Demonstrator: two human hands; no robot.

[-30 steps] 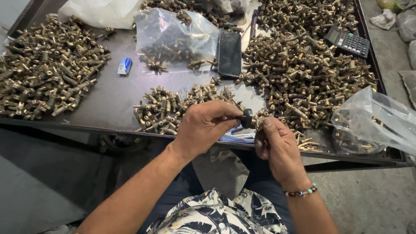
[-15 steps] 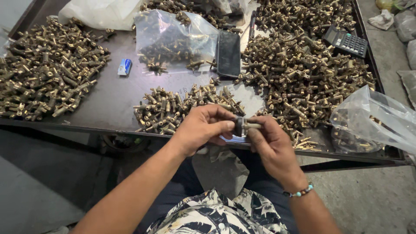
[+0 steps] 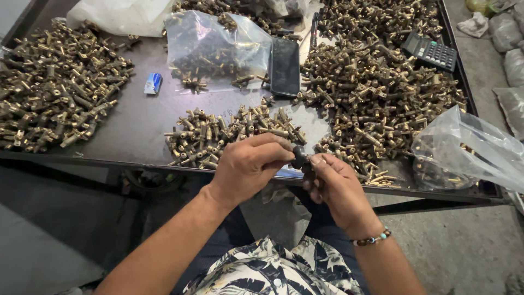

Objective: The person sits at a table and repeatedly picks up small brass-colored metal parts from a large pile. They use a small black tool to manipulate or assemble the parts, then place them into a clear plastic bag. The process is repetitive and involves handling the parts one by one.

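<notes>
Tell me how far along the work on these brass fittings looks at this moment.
Looks done: a small, fairly orderly group of brass fittings lies in front of the hands, maybe finished ones. In hand: the left hand and right hand meet on a small dark part at the table edge. Left: large loose heaps, the left pile and the right pile, so most seems to remain.

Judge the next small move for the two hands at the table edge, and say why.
Probably a short twist of the small dark part by the left hand while the right hand steadies it. Both hands pinch it between them just above the table edge, clear of the nearest pile of brass fittings, so nothing blocks turning.
</notes>
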